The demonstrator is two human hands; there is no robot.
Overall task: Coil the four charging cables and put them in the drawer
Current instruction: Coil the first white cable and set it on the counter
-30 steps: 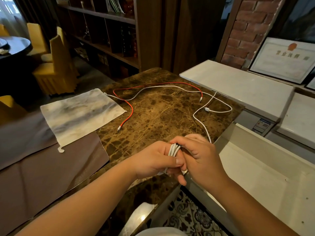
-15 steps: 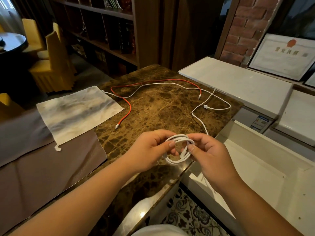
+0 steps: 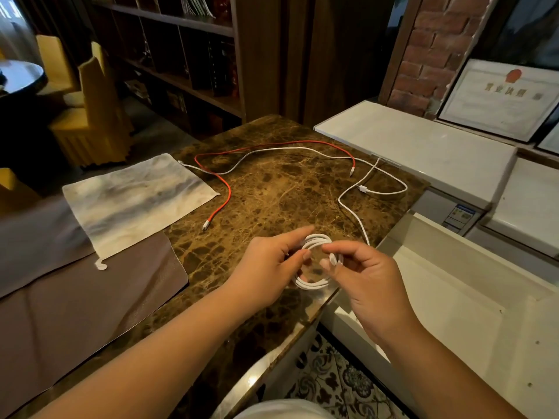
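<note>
A white cable coil (image 3: 314,284) hangs between my hands over the near edge of the marble table (image 3: 272,192). My left hand (image 3: 269,267) pinches the coil's left side. My right hand (image 3: 369,279) holds its white plug end at the coil's right side. A red cable (image 3: 225,192) lies loose across the table. A long white cable (image 3: 272,151) runs beside it at the back. Another white cable (image 3: 352,210) loops at the right and trails to the table edge. The open white drawer (image 3: 453,297) is to the right of my hands.
A pale cloth (image 3: 130,201) and a brown mat (image 3: 75,313) cover the table's left part. White cabinet tops (image 3: 408,143) stand behind the drawer, with a framed certificate (image 3: 502,98) against a brick wall. Bookshelves and yellow chairs (image 3: 90,107) are at the back left.
The cable was bunched tight between both fists a second ago. It now forms an open round coil, and my hands have spread apart with the fingertips pinching it.
</note>
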